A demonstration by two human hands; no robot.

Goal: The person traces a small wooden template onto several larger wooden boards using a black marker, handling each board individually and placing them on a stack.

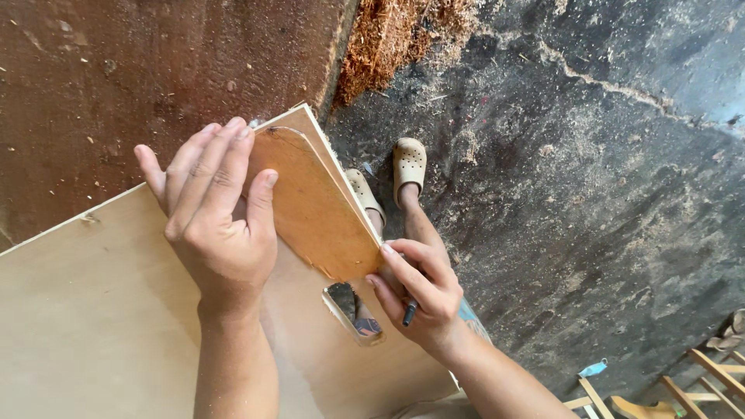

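Note:
My left hand presses flat, fingers together, on a small brown wooden template with a rounded corner. The template lies on the corner of a large pale plywood sheet. My right hand grips a dark pencil and holds its tip against the template's lower right edge. A small rounded cut-out hole shows in the plywood just below the template. My feet in beige clogs stand on the floor past the sheet's edge.
A dark brown board lies under the plywood at the upper left. Reddish sawdust is heaped at the top. The grey concrete floor is dusty and cracked. Wooden frame pieces sit at the lower right.

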